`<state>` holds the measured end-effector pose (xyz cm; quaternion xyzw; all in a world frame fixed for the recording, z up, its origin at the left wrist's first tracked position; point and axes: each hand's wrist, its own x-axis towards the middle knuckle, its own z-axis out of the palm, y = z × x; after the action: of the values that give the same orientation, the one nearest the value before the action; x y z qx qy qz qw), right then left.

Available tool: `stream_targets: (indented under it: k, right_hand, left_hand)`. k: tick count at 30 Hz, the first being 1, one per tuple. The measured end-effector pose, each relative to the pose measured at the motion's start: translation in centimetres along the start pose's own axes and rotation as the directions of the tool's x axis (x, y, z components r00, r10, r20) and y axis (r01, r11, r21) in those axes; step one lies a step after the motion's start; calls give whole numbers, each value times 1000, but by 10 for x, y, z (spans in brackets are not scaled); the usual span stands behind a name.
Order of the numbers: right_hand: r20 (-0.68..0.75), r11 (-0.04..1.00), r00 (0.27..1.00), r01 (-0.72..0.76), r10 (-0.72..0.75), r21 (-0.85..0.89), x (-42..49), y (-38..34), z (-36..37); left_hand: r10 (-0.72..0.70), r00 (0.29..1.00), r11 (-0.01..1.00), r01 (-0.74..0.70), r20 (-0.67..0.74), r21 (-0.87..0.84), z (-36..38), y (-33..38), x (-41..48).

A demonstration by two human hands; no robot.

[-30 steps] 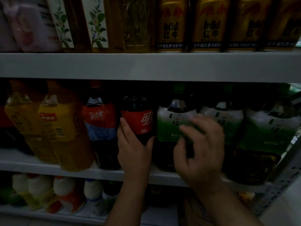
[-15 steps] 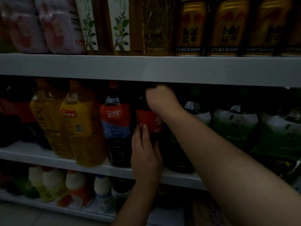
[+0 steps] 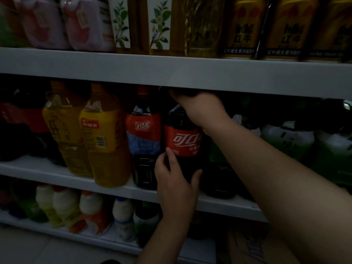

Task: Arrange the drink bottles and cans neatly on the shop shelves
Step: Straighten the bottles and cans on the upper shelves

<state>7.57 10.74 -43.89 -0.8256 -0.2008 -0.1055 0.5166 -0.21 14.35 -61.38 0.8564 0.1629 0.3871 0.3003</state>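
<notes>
Your left hand [image 3: 175, 180] grips the lower body of the cola [image 3: 182, 141], fingers curled round its left side and thumb on its right. Your right hand [image 3: 202, 109] is curled over the neck, just under the upper shelf [image 3: 171, 73]; the cap is hidden. The cola stands upright on the middle shelf [image 3: 57, 174], just beside the tea bottle [image 3: 143, 138], with green bottles [image 3: 285, 140] to its right.

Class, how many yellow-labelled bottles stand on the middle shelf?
2. One yellow bottle stands further left; the other yellow bottle is directly right of it. More may be hidden behind them.
</notes>
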Motion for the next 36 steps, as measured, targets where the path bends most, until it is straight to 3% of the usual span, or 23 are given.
stream_targets:
  k: [4, 9, 15, 20, 26, 29, 32, 34, 36]
  right_hand:
    - [21, 983, 1000, 15, -12, -181, 2, -4, 3]
    - [140, 981, 989, -14, 42, -195, -1, -4, -10]
    - [35, 927, 997, 76, -68, -366, -8, -1, -6]
    - [-8, 900, 996, 79, -91, -430, -10, -1, -7]
    - [-56, 896, 987, 112, -150, -430, -18, 2, 0]
    - [-194, 885, 952, 128, -236, -448, -39, 15, 5]
    - [-336, 859, 810, 356, -481, -369, -86, 31, 24]
    - [-320, 855, 799, 429, -509, -290, -114, 46, 44]
    - [-280, 890, 845, 417, -455, -186, -129, 62, 61]
  left_hand:
    - [-29, 999, 999, 29, 34, -14, -1, 0, 12]
    - [-6, 999, 997, 9, 34, -72, -8, -4, 14]
    - [39, 989, 986, -15, 146, -167, -15, -8, 19]
    - [-32, 992, 984, 53, 123, -172, -8, -5, 17]
    - [45, 990, 977, -15, 137, -211, -11, -15, 17]
    - [101, 993, 987, -108, -64, -115, -24, -26, 10]
    - [-11, 952, 984, -44, -307, -170, -36, -43, 14]
    - [-117, 953, 969, 49, -278, -242, -34, -48, 25]
    - [-116, 966, 969, 60, -231, -239, -29, -50, 37]
